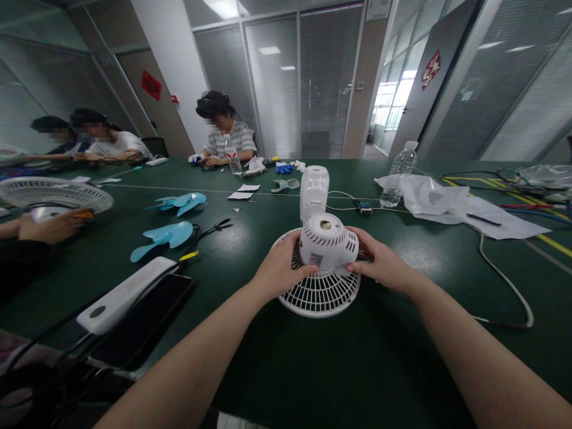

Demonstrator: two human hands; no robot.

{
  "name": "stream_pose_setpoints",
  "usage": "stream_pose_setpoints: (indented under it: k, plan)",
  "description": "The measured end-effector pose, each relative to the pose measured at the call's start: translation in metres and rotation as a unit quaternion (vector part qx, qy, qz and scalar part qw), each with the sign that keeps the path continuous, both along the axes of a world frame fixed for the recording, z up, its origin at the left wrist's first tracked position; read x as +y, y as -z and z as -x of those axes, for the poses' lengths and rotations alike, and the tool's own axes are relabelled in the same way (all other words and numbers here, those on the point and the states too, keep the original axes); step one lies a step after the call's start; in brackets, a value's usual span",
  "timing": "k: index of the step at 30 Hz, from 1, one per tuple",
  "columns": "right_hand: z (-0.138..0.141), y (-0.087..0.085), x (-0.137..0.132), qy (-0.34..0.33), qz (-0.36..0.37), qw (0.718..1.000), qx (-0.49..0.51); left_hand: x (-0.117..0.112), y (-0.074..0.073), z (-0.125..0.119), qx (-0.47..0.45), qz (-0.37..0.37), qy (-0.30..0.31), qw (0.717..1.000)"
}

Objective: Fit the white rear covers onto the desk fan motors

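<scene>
A white fan motor housing (328, 241) with slotted vents sits over a round white fan grille (324, 295) on the green table. My left hand (286, 268) grips the housing from its left side, thumb across the front. From the right, my right hand (373, 259) holds the same housing, its thumb near the lower front edge. Behind the housing rises a white vented fan part (314, 190); whether it is joined to the housing I cannot tell. Part of the grille is hidden under the housing and my hands.
Two blue fan blades (163, 238) lie to the left, near a white power strip (127, 295) and a black phone (147, 322). A plastic bottle (397, 176) and crumpled plastic bag (431, 199) are at the right. Another person's hand (53, 225) holds a fan grille (58, 192).
</scene>
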State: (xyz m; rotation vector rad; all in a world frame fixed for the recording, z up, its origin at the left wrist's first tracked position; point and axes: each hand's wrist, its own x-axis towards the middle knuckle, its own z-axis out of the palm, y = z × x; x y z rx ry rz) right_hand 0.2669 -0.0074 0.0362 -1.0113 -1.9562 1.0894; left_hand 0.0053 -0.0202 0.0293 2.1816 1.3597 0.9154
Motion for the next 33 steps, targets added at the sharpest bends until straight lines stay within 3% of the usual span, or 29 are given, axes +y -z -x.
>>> stream_pose_setpoints:
  k: [13,22,26,30,33]
  plan:
    - [0.0,-0.01,-0.005,-0.008,0.027,1.0,-0.01,0.001,-0.005,0.0,-0.012,0.036,0.027,0.999]
    - [-0.002,-0.001,0.0,-0.006,-0.009,0.999,-0.031,0.003,-0.002,0.001,-0.005,0.036,0.016,0.999]
    - [0.0,0.001,0.0,-0.006,-0.017,0.999,-0.037,0.005,-0.002,0.005,0.001,0.035,0.039,0.999]
    - [-0.003,-0.006,-0.004,-0.025,0.021,0.999,-0.041,0.007,-0.002,0.009,0.03,0.015,0.055,0.998]
    - [-0.01,-0.017,-0.007,-0.054,0.073,0.996,-0.018,0.008,-0.004,0.015,0.058,-0.001,0.031,0.998]
